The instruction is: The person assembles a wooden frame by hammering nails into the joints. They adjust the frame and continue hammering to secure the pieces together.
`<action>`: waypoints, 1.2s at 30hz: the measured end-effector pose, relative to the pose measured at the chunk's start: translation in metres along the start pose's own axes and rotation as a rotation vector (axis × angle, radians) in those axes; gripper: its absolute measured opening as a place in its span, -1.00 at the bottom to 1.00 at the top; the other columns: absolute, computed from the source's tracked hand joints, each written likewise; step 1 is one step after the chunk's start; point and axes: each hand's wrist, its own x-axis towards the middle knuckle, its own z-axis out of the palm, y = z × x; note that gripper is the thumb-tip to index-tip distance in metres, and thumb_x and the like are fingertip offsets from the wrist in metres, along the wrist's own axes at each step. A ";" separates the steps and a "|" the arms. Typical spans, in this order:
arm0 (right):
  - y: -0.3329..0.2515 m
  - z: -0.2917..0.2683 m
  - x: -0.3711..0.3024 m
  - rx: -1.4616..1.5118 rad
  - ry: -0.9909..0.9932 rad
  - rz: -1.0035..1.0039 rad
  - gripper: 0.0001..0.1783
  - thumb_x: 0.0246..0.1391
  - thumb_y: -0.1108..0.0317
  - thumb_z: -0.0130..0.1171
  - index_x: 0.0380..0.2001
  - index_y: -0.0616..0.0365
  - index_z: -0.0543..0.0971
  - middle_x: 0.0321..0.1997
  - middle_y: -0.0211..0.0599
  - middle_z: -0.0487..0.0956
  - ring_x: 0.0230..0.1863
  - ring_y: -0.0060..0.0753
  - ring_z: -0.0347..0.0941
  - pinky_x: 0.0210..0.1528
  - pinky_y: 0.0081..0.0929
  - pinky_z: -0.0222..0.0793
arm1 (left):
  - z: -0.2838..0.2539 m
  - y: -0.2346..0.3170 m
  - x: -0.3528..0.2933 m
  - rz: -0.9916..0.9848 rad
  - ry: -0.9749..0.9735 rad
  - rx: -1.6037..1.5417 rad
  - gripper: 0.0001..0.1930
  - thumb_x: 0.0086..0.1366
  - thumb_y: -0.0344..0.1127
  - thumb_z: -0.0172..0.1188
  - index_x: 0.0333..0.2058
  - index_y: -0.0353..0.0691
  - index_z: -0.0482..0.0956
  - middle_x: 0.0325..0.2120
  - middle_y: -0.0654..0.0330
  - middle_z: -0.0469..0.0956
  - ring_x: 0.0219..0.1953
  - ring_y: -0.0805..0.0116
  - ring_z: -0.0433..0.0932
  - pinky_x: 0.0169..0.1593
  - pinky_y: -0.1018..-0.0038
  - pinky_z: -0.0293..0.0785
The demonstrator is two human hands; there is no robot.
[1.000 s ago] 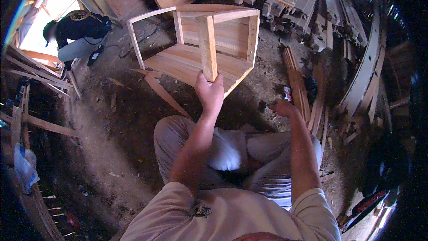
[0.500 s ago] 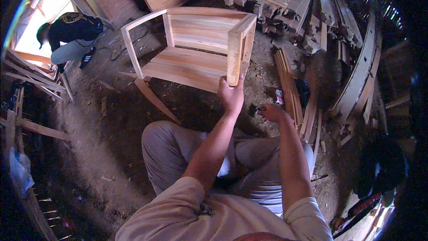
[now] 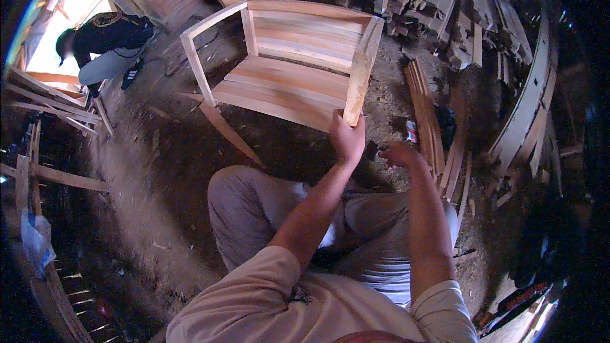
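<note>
A pale wooden bench with a slatted seat and back stands tilted in front of me. My left hand is wrapped round the lower front end of its right arm frame. Lower and to the right, my right hand hangs over the dirt floor, apart from the bench. Its fingers are curled in, and a small dark thing seems to be at their tips, too blurred to name. A small red and white packet lies just beyond that hand.
Long wooden strips lie right of my right hand. A large lumber pile fills the far right. One loose board rests under the bench's left side. At far left a person in dark clothing bends low near stacked planks.
The view has shifted, so most things appear farther right. The bench looks turned slightly, still in my left hand. My right hand's fingers look more blurred, and the shiny bit near them no longer shows.
</note>
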 end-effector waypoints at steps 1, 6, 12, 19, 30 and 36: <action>-0.005 -0.002 0.000 0.029 0.004 0.003 -0.45 0.21 -0.12 0.22 -0.13 0.23 0.59 -0.26 -0.08 0.71 -0.24 -0.17 0.65 -0.09 -0.16 0.51 | 0.001 -0.012 0.000 0.009 -0.004 -0.021 -0.68 0.21 -0.25 0.39 -0.29 -0.37 0.49 -0.40 -0.14 0.62 -0.30 -0.19 0.63 -0.21 0.09 0.51; -0.014 -0.001 0.001 0.161 0.014 0.028 -0.43 0.20 -0.11 0.24 -0.12 0.27 0.56 -0.29 -0.08 0.71 -0.30 -0.17 0.66 -0.17 -0.15 0.52 | -0.003 -0.042 -0.012 0.014 -0.058 -0.064 -0.63 0.21 -0.22 0.41 -0.26 -0.41 0.49 -0.40 -0.16 0.60 -0.30 -0.24 0.61 -0.22 0.05 0.49; 0.030 0.026 0.034 0.021 0.019 -0.023 -0.40 0.19 -0.14 0.25 -0.12 0.29 0.56 -0.29 -0.11 0.71 -0.34 -0.22 0.65 -0.24 -0.20 0.55 | -0.001 -0.048 -0.028 0.083 -0.023 -0.087 -0.61 0.17 -0.23 0.43 -0.24 -0.42 0.49 -0.41 -0.14 0.60 -0.31 -0.23 0.60 -0.22 0.06 0.50; 0.035 0.028 0.028 0.221 -0.017 0.107 -0.34 0.13 -0.23 0.28 -0.13 0.26 0.62 -0.31 -0.09 0.69 -0.43 -0.18 0.63 -0.29 -0.17 0.57 | -0.010 -0.068 -0.048 -0.089 -0.166 -0.100 -0.61 0.17 -0.31 0.39 -0.14 -0.41 0.48 -0.28 -0.16 0.58 -0.20 -0.12 0.60 -0.09 0.13 0.49; 0.109 0.064 0.077 -0.307 -0.110 0.017 -0.67 0.19 0.21 0.11 -0.19 0.22 0.69 -0.07 0.00 0.68 -0.17 -0.03 0.68 -0.05 -0.07 0.58 | -0.003 -0.082 -0.069 -0.227 -0.279 -0.426 -0.57 0.20 -0.43 0.34 0.01 -0.40 0.42 -0.19 0.00 0.56 -0.11 0.21 0.56 -0.02 0.26 0.48; 0.051 0.073 0.043 -0.113 0.356 0.242 -0.62 0.11 0.09 0.24 -0.12 0.11 0.66 -0.01 -0.07 0.65 0.02 0.01 0.60 0.04 -0.09 0.54 | -0.018 -0.104 -0.067 -0.203 -0.322 -0.281 -0.49 0.19 -0.44 0.35 0.07 -0.38 0.35 -0.09 -0.07 0.54 -0.04 0.15 0.56 0.04 0.25 0.49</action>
